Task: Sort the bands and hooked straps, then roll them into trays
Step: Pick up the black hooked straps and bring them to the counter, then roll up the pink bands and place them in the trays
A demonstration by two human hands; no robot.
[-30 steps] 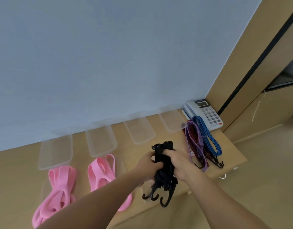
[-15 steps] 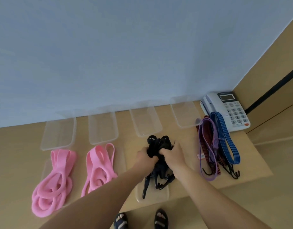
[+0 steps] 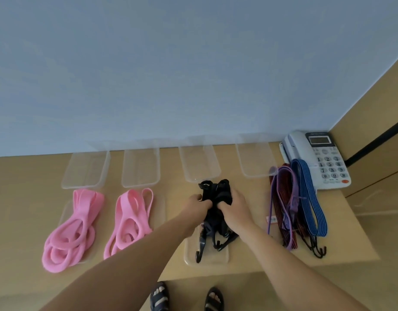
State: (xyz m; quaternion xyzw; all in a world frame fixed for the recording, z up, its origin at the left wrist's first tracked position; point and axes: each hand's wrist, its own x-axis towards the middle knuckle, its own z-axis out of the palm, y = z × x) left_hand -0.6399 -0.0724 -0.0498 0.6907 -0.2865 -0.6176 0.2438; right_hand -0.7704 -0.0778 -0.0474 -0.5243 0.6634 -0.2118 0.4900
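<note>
Ok, we see left hand [image 3: 196, 204] and right hand [image 3: 235, 209] clenched round black hooked straps [image 3: 216, 191], hiding bundle middle; fingertips buried. Hooks reach over near clear tray [image 3: 222, 258], contact unclear. Second ago hooks hung past table [image 3: 249, 265] edge; now inboard.

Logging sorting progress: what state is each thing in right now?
Black straps: bunched, gripped by both hands.
Left hand: grips black straps.
Right hand: grips black straps.
Front tray: under the dangling hooks.
Pink bands: two loose heaps, unrolled.
Coloured straps: lying loose, unrolled.
Back trays: four, empty.
Phone: handset on cradle.
</note>
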